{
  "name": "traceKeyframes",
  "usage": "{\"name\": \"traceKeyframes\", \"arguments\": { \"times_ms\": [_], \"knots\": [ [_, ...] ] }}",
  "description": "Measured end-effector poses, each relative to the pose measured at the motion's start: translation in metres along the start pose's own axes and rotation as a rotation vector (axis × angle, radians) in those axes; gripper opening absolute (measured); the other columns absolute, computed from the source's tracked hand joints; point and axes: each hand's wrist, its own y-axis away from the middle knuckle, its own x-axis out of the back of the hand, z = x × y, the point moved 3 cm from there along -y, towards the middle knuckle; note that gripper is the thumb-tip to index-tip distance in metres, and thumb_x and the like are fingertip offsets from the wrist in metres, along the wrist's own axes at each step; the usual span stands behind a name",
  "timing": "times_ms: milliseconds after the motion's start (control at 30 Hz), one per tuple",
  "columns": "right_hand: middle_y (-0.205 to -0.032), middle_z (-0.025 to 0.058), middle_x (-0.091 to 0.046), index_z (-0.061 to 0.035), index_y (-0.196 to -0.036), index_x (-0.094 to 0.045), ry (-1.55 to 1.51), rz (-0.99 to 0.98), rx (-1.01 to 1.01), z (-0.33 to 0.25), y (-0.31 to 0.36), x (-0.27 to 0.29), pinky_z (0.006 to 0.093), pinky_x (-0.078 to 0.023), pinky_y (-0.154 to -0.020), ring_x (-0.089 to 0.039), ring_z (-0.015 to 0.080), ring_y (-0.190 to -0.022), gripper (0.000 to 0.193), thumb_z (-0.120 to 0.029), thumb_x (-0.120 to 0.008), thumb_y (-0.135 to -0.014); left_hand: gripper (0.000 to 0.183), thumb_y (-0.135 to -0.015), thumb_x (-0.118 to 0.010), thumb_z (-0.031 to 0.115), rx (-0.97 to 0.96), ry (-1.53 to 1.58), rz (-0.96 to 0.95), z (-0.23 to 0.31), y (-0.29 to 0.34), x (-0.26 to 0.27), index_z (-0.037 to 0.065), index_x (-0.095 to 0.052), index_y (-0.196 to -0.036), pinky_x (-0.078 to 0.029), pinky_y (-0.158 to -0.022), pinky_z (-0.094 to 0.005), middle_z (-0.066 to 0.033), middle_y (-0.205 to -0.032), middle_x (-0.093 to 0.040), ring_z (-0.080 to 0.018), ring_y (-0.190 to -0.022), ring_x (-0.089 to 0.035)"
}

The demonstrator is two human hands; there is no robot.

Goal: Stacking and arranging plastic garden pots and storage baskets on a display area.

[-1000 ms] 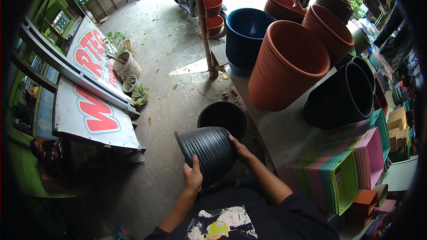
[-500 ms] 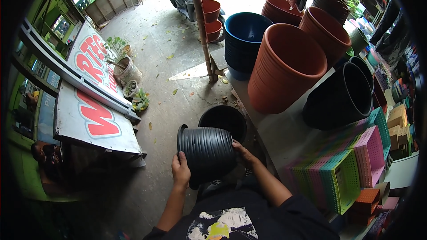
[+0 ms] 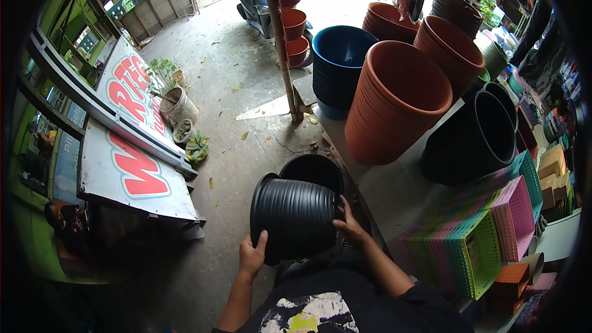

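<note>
Roadside shop, stacked orange pots (image 3: 382,117), nested baskets (image 3: 459,253)

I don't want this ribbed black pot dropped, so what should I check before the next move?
1. Left hand on the ribbed black pot: ok, thumb against it near the rim.
2. Right hand gripping firmly: cannot tell; it is at the base end.
3. Pot upright: not ok, tipped sideways, mouth toward the left.
4. Pot empty: cannot tell, its inside is hidden.
5. Gap to the second black pot: cannot tell, they overlap in view.
6. Large terracotta pot clear of both hands: ok.
</note>
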Motion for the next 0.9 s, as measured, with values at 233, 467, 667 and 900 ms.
{"name": "traceKeyframes", "arguments": {
  "times_ms": [233,467,667,900],
  "knots": [
    [-0.157,0.0234,-0.007,-0.017,-0.156,0.007,0.483,0.07,0.267,0.004,0.009,-0.004,0.0517,-0.017,-0.119,-0.013,0.0397,-0.147,0.146,-0.052,-0.092,-0.054,0.06,-0.099,-0.053,0.05,0.019,-0.119,0.184,-0.014,-0.021,0.005,-0.01,-0.061,-0.106,-0.049,-0.082,-0.0331,-0.0149,-0.095,-0.066,-0.0203,-0.088,-0.061],
    [-0.156,0.0211,-0.009,-0.0175,-0.156,0.006,0.535,0.063,0.264,-0.015,0.021,-0.008,0.052,-0.018,-0.119,-0.012,0.0392,-0.147,0.149,-0.054,-0.093,-0.05,0.062,-0.098,-0.053,0.051,-0.026,-0.014,0.317,-0.031,-0.013,0.005,-0.01,-0.064,-0.098,-0.048,-0.083,-0.0338,-0.0141,-0.092,-0.067,-0.02,-0.084,-0.061],
    [-0.157,0.0195,-0.019,-0.0146,-0.157,-0.01,0.206,0.083,0.296,0.002,0.013,0.007,0.049,-0.022,-0.117,-0.022,0.0347,-0.146,0.121,-0.059,-0.081,-0.069,0.054,-0.095,-0.061,0.05,-0.131,0.144,0.335,-0.04,-0.009,0.004,-0.005,-0.064,-0.092,-0.046,-0.077,-0.028,-0.0058,-0.086,-0.065,-0.0131,-0.08,-0.057],
    [-0.152,0.0133,-0.032,-0.0105,-0.154,-0.022,-0.223,0.002,0.05,0.018,0.005,0.001,0.0466,-0.034,-0.112,-0.037,0.0273,-0.139,0.091,-0.064,-0.056,-0.089,0.053,-0.088,-0.067,0.054,-0.245,0.064,0.302,-0.055,-0.006,0.011,0.004,-0.057,-0.076,-0.035,-0.06,-0.0249,0.0066,-0.069,-0.05,-0.0058,-0.067,-0.041]
  ]
}}
